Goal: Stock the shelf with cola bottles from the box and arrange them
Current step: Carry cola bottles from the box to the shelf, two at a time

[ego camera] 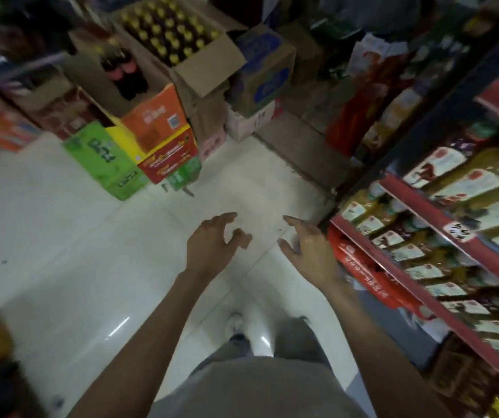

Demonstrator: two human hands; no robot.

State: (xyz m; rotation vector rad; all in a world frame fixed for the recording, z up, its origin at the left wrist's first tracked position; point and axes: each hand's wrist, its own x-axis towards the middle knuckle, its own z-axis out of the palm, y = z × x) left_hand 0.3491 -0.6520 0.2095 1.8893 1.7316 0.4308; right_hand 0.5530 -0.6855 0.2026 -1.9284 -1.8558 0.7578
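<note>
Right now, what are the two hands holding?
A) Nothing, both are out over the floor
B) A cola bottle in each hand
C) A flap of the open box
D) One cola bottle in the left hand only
A: the left hand and right hand hang with loosely spread fingers above the white floor, and the cola bottles sit in the open box ahead.

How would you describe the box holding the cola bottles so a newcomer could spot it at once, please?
Look at the stacked cartons across the white floor. The cola box sits topmost, orange-fronted and open. Its dark, red-labelled bottles differ from the yellow-capped ones beside it.
</note>
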